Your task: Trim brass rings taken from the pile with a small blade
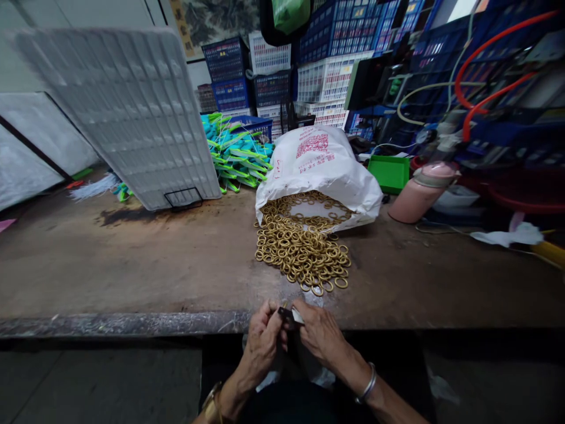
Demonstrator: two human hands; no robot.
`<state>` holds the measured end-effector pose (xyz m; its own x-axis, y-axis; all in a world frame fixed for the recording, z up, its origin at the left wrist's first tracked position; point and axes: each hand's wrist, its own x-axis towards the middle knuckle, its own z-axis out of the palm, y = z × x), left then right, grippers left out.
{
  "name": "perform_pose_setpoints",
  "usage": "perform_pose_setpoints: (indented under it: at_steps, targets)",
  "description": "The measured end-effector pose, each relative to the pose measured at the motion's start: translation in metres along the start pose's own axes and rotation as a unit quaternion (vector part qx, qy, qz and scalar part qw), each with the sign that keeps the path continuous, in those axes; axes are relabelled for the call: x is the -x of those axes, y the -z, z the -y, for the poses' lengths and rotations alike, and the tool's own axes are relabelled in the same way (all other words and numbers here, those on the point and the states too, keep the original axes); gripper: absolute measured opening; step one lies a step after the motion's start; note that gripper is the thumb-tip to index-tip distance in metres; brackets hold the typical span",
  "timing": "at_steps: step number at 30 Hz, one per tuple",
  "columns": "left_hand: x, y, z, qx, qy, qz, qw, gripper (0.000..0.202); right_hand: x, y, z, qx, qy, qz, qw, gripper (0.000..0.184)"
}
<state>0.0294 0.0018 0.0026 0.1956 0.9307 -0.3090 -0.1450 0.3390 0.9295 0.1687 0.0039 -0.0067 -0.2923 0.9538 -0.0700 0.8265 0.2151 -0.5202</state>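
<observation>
At the table's front edge, my left hand (263,334) is closed in a pinch, with a sliver of a gold ring (285,304) showing at its fingertips. My right hand (321,331) grips a small black tool with a pale flat part (296,316); its exact kind is unclear. The tool's black end touches or nearly touches my left thumb. Just beyond both hands lies a heap of gold rings (304,253). It spills from the mouth of a white woven sack (318,159) with red print, lying on its side.
A pale ribbed panel (119,112) stands tilted on the wooden table (176,265) at left. Behind are green and turquoise plastic pieces (241,156) and stacked crates (324,82). A pink bottle (421,191) and green tray (388,174) stand right of the sack.
</observation>
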Motion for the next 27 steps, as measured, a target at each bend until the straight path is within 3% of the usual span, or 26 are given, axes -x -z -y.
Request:
perform_pose_setpoints:
  at_steps: [6, 10, 13, 15, 24, 27]
  targets:
    - [0.006, -0.001, 0.007, 0.074, 0.022, 0.034, 0.996, 0.026, 0.001, 0.001, -0.003, 0.033, -0.058, -0.041, 0.997, 0.033]
    - [0.015, -0.005, 0.005, 0.125, 0.056, 0.085, 0.987, 0.024, -0.001, 0.022, -0.033, 0.078, -0.155, -0.117, 0.978, 0.029]
    - [0.015, -0.008, 0.004, 0.164, 0.074, 0.078, 0.981, 0.024, -0.001, 0.039, -0.060, 0.119, -0.227, -0.184, 0.949, 0.019]
    - [0.012, -0.010, 0.004, 0.184, 0.087, 0.072, 0.976, 0.023, -0.001, 0.044, -0.073, 0.132, -0.256, -0.188, 0.939, 0.012]
    - [0.002, -0.006, 0.006, 0.272, 0.132, 0.119, 0.946, 0.017, -0.007, 0.044, -0.081, 0.121, -0.256, -0.158, 0.946, 0.012]
    - [0.002, -0.003, 0.010, 0.297, 0.148, 0.102, 0.938, 0.015, -0.007, 0.044, -0.082, 0.091, -0.244, -0.172, 0.950, 0.011]
